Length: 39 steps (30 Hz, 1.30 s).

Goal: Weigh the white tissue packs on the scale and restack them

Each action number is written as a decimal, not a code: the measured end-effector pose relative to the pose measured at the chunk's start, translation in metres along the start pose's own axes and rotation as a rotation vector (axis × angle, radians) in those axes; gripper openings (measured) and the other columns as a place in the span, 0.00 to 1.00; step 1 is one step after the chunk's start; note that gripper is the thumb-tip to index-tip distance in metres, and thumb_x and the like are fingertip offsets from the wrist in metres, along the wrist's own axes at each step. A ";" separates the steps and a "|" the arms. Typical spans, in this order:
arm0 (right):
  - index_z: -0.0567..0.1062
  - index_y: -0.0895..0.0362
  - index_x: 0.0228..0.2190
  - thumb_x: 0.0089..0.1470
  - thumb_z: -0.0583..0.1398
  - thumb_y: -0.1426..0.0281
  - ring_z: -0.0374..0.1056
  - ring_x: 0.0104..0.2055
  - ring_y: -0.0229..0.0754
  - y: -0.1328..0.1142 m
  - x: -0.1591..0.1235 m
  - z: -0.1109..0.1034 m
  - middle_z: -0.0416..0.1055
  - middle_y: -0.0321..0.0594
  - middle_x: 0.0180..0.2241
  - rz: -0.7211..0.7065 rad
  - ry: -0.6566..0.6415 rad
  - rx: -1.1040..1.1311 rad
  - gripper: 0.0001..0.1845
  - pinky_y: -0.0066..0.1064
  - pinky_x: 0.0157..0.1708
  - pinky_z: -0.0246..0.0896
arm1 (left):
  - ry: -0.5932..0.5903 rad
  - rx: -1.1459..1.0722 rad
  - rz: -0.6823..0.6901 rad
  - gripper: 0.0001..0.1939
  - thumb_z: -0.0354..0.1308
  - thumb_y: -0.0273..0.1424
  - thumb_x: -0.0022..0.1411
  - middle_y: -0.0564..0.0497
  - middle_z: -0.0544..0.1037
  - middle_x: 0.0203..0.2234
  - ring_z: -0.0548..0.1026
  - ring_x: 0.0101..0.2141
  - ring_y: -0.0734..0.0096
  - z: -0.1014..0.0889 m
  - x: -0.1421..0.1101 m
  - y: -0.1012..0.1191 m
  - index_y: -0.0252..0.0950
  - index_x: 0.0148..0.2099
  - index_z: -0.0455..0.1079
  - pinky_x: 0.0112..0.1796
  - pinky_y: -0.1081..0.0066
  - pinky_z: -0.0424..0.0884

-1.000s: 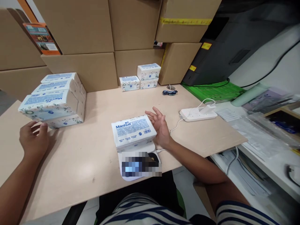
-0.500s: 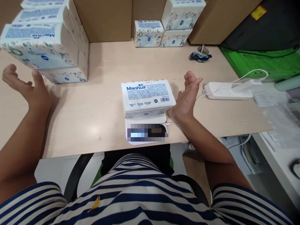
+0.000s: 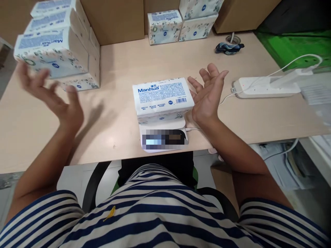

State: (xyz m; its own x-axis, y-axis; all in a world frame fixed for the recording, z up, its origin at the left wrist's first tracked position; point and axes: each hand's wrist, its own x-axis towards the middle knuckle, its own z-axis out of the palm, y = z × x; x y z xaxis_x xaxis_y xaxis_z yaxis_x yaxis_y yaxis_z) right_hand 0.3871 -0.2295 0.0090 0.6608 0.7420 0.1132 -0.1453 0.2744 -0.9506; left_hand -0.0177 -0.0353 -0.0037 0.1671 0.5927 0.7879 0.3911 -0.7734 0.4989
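A person in a navy-and-cream striped shirt point(image 3: 155, 206) sits at a pale worktop point(image 3: 116, 103), both bare hands empty, with a white pack point(image 3: 162, 96) marked "Manhua" lying between them. The pack rests printed side up on a flat white device point(image 3: 178, 124) at the worktop's near edge; the device's display is masked by coarse pixels, and a white cable point(image 3: 192, 129) leads from its right side.

The right hand point(image 3: 208, 100) is just beside the pack's right end, palm turned up, its fingers apart and loosely curled; whether it touches the pack cannot be told. The left hand point(image 3: 62, 106), slightly blurred, is raised over the left of the worktop with fingers spread wide, in front of a stack of similar packs point(image 3: 64, 51); contact there cannot be told either.

At the far side, a single pack point(image 3: 164, 27) stands just left of two more packs point(image 3: 199, 27), one on top of the other, before a row of cardboard boxes point(image 3: 116, 20). A dark blue crumpled item point(image 3: 229, 49) lies just before a round cable hole point(image 3: 234, 39), and a white power strip point(image 3: 253, 88) with a plug in it lies to the right, near a bright green surface point(image 3: 302, 48)
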 end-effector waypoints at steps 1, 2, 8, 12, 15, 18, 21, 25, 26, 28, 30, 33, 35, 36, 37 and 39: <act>0.67 0.38 0.67 0.63 0.42 0.29 0.65 0.75 0.54 0.002 0.002 -0.001 0.59 0.42 0.76 -0.017 -0.018 -0.021 0.45 0.59 0.71 0.65 | -0.059 -0.073 0.083 0.53 0.59 0.75 0.60 0.42 0.40 0.79 0.56 0.74 0.38 0.017 -0.009 0.018 0.48 0.72 0.53 0.63 0.40 0.73; 0.67 0.36 0.67 0.62 0.41 0.27 0.64 0.75 0.55 0.004 0.004 -0.003 0.59 0.41 0.75 -0.032 -0.035 -0.047 0.46 0.60 0.69 0.66 | -0.197 -0.179 0.091 0.52 0.61 0.72 0.62 0.42 0.46 0.78 0.61 0.72 0.39 0.034 -0.019 0.036 0.52 0.75 0.51 0.60 0.42 0.77; 0.67 0.35 0.68 0.61 0.38 0.25 0.67 0.73 0.60 0.011 0.008 -0.008 0.69 0.43 0.68 -0.070 -0.138 -0.114 0.49 0.67 0.67 0.67 | -0.695 -0.549 -0.044 0.67 0.79 0.60 0.52 0.40 0.55 0.78 0.61 0.75 0.33 0.098 -0.057 0.097 0.61 0.81 0.42 0.67 0.31 0.70; 0.65 0.34 0.69 0.61 0.39 0.24 0.69 0.71 0.60 0.009 0.002 -0.004 0.74 0.43 0.64 -0.040 -0.178 -0.152 0.49 0.66 0.66 0.69 | -0.743 -0.609 -0.070 0.67 0.82 0.52 0.52 0.42 0.60 0.76 0.62 0.75 0.35 0.100 -0.052 0.096 0.62 0.81 0.44 0.69 0.30 0.68; 0.64 0.33 0.70 0.60 0.37 0.24 0.69 0.71 0.60 0.007 -0.002 -0.002 0.74 0.43 0.64 -0.043 -0.190 -0.190 0.51 0.64 0.64 0.71 | -0.749 -0.602 -0.085 0.65 0.83 0.49 0.52 0.41 0.62 0.75 0.63 0.74 0.34 0.096 -0.050 0.094 0.60 0.81 0.47 0.68 0.30 0.69; 0.63 0.34 0.71 0.61 0.36 0.25 0.70 0.71 0.59 0.007 -0.002 -0.002 0.74 0.44 0.64 -0.053 -0.193 -0.198 0.51 0.64 0.64 0.71 | -0.759 -0.627 -0.134 0.65 0.84 0.48 0.51 0.41 0.63 0.75 0.64 0.74 0.35 0.093 -0.051 0.095 0.59 0.80 0.48 0.68 0.30 0.69; 0.64 0.36 0.70 0.61 0.37 0.25 0.71 0.70 0.61 0.010 0.000 -0.004 0.75 0.44 0.63 -0.058 -0.194 -0.165 0.50 0.68 0.63 0.70 | -0.756 -0.660 -0.162 0.65 0.83 0.47 0.52 0.42 0.62 0.75 0.63 0.74 0.37 0.092 -0.051 0.095 0.59 0.80 0.47 0.69 0.31 0.68; 0.65 0.36 0.69 0.62 0.39 0.26 0.70 0.70 0.62 0.010 0.000 -0.004 0.76 0.44 0.62 -0.041 -0.164 -0.129 0.48 0.71 0.64 0.68 | -0.705 -0.687 -0.165 0.56 0.81 0.48 0.55 0.43 0.63 0.73 0.65 0.72 0.40 0.091 -0.052 0.088 0.57 0.76 0.53 0.67 0.36 0.72; 0.65 0.36 0.69 0.63 0.39 0.26 0.70 0.70 0.61 0.009 -0.001 -0.003 0.76 0.44 0.62 -0.035 -0.161 -0.129 0.47 0.71 0.64 0.68 | -0.686 -0.689 -0.170 0.52 0.79 0.49 0.57 0.44 0.64 0.72 0.66 0.71 0.42 0.090 -0.053 0.086 0.57 0.75 0.54 0.65 0.38 0.73; 0.65 0.36 0.69 0.64 0.38 0.28 0.71 0.70 0.59 0.008 -0.002 -0.002 0.77 0.44 0.61 -0.031 -0.165 -0.124 0.46 0.68 0.66 0.68 | -0.652 -0.684 -0.170 0.45 0.76 0.49 0.61 0.44 0.67 0.68 0.70 0.66 0.46 0.090 -0.055 0.082 0.55 0.72 0.57 0.63 0.42 0.76; 0.65 0.36 0.68 0.63 0.39 0.27 0.71 0.70 0.59 0.007 -0.003 -0.001 0.77 0.44 0.61 -0.034 -0.170 -0.117 0.46 0.66 0.66 0.68 | -0.628 -0.677 -0.157 0.41 0.75 0.48 0.63 0.46 0.70 0.63 0.73 0.61 0.52 0.091 -0.057 0.081 0.55 0.71 0.59 0.60 0.45 0.78; 0.65 0.35 0.68 0.60 0.40 0.25 0.70 0.70 0.59 0.006 -0.003 -0.002 0.76 0.44 0.62 -0.033 -0.182 -0.140 0.49 0.64 0.64 0.70 | -0.626 -0.674 -0.142 0.39 0.74 0.45 0.65 0.48 0.74 0.53 0.77 0.53 0.58 0.091 -0.057 0.083 0.54 0.70 0.58 0.56 0.50 0.79; 0.65 0.34 0.69 0.60 0.40 0.24 0.70 0.70 0.59 0.006 -0.002 -0.003 0.75 0.44 0.63 -0.029 -0.185 -0.157 0.49 0.63 0.63 0.72 | -0.633 -0.667 -0.133 0.40 0.75 0.44 0.65 0.50 0.75 0.49 0.78 0.50 0.61 0.091 -0.056 0.087 0.55 0.71 0.57 0.54 0.52 0.80; 0.65 0.34 0.69 0.60 0.40 0.24 0.70 0.70 0.59 0.007 -0.002 -0.003 0.75 0.43 0.63 -0.026 -0.184 -0.159 0.49 0.63 0.63 0.72 | -0.635 -0.662 -0.127 0.41 0.75 0.44 0.65 0.50 0.76 0.47 0.79 0.49 0.61 0.091 -0.056 0.088 0.55 0.71 0.57 0.53 0.53 0.80; 0.65 0.34 0.69 0.61 0.40 0.25 0.71 0.69 0.58 0.007 -0.002 -0.003 0.75 0.43 0.62 -0.023 -0.181 -0.156 0.48 0.63 0.64 0.72 | -0.633 -0.657 -0.125 0.42 0.76 0.44 0.65 0.51 0.76 0.47 0.79 0.48 0.62 0.092 -0.056 0.090 0.55 0.71 0.56 0.53 0.53 0.81; 0.66 0.34 0.68 0.63 0.40 0.28 0.71 0.69 0.57 0.006 -0.003 -0.002 0.75 0.43 0.62 -0.017 -0.174 -0.143 0.45 0.63 0.64 0.72 | -0.619 -0.653 -0.134 0.43 0.77 0.44 0.64 0.51 0.77 0.46 0.80 0.48 0.62 0.092 -0.055 0.091 0.54 0.71 0.57 0.53 0.53 0.81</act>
State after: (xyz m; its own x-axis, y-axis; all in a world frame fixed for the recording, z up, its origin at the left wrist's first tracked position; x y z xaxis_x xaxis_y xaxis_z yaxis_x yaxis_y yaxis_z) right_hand 0.3856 -0.2307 0.0021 0.5234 0.8357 0.1661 -0.0214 0.2077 -0.9780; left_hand 0.0917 -0.1179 -0.0347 0.6873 0.5557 0.4678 -0.1170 -0.5509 0.8263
